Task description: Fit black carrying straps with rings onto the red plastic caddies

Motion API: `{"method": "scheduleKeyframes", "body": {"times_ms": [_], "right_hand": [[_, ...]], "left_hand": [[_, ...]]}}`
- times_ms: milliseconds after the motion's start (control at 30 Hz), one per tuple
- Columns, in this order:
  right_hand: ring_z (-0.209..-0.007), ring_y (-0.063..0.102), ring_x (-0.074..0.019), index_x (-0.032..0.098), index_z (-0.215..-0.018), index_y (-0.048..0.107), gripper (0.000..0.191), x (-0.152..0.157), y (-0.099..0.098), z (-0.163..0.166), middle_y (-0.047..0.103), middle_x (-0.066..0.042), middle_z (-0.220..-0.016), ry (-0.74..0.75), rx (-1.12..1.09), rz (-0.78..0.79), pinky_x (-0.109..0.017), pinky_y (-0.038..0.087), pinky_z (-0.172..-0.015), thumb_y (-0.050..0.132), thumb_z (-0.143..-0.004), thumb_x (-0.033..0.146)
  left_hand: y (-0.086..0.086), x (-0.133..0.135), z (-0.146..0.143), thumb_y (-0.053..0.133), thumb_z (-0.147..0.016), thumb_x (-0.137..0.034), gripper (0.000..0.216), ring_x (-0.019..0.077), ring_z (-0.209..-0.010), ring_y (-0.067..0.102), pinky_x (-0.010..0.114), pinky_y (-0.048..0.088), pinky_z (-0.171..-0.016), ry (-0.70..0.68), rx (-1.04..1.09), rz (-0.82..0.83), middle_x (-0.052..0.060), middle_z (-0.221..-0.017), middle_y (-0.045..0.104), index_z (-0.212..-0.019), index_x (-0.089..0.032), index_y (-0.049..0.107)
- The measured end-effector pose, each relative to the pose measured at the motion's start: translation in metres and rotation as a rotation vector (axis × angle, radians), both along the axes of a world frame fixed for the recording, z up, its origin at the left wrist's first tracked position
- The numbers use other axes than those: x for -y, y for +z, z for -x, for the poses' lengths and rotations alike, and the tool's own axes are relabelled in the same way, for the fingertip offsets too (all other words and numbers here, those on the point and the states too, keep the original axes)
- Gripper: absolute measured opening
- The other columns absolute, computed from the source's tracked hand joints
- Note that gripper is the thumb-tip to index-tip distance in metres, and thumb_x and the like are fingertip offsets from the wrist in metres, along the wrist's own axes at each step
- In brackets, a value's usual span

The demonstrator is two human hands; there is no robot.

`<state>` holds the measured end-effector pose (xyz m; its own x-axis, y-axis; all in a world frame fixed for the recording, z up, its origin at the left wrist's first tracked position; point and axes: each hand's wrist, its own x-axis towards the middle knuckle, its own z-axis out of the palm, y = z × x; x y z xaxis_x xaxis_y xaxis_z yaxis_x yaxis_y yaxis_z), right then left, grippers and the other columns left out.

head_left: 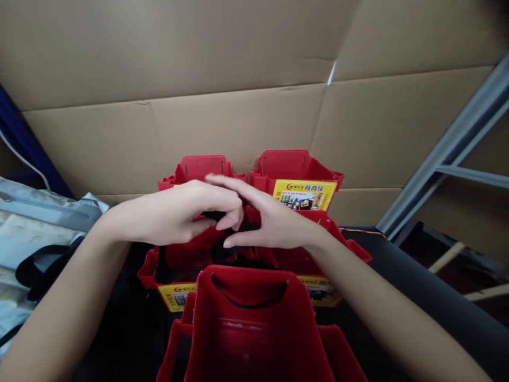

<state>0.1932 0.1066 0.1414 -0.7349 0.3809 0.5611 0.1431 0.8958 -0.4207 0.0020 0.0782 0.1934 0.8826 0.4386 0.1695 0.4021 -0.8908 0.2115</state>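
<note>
In the head view, a red plastic bin (254, 329) stands nearest me, with a thin black cord threaded through two slots in its back wall. Just behind that wall is a bunched black strap (228, 252). My left hand (186, 212) is closed, with its curled fingers around a piece of the strap. Crossing behind those fingertips, my right hand (274, 220) has its fingers stretched out and its thumb apart, close to the strap. My hands partly hide the red bins behind them.
More red bins (300, 162) with yellow labels (304, 193) stand in rows against a cardboard wall (238, 127). At left lies a pale plastic-wrapped bundle (40, 223) with black straps. A grey metal frame (449, 143) rises at right beside the black surface (401, 270).
</note>
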Motion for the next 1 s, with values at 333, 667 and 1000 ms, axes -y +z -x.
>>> {"method": "scheduleKeyframes", "body": {"times_ms": [333,667,1000], "right_hand": [[-0.062,0.056,-0.01,0.016,-0.083,0.067,0.023,-0.015,0.017,-0.053,0.066,-0.001,-0.072,-0.226,0.205,-0.121,-0.022,0.042,-0.061,0.058,-0.077,0.037],[-0.069,0.06,-0.0129,0.023,-0.09,0.066,0.016,0.003,0.022,-0.038,0.069,0.001,-0.083,-0.392,0.328,-0.319,-0.024,0.039,-0.064,0.056,-0.08,0.03],[-0.078,0.061,-0.0166,0.021,-0.09,0.064,0.022,-0.011,-0.006,-0.064,0.068,-0.003,-0.089,-0.637,0.324,-0.25,-0.025,0.039,-0.067,0.048,-0.084,0.035]], "left_hand": [[-0.025,0.009,0.074,0.047,-0.079,-0.015,0.009,0.0159,-0.089,0.06,0.021,0.045,-0.072,0.352,0.127,-0.061,0.002,-0.108,0.064,-0.073,-0.019,0.053],[-0.039,0.004,0.006,0.064,-0.07,-0.033,0.045,0.0219,-0.104,0.055,0.033,0.043,-0.089,0.41,0.432,-0.168,0.006,-0.116,0.058,-0.112,-0.021,0.052],[-0.058,-0.034,-0.001,0.047,-0.08,-0.024,0.02,0.0155,-0.053,0.062,0.023,0.046,-0.052,0.542,0.267,0.218,0.002,-0.06,0.066,-0.081,-0.015,0.065]]}}
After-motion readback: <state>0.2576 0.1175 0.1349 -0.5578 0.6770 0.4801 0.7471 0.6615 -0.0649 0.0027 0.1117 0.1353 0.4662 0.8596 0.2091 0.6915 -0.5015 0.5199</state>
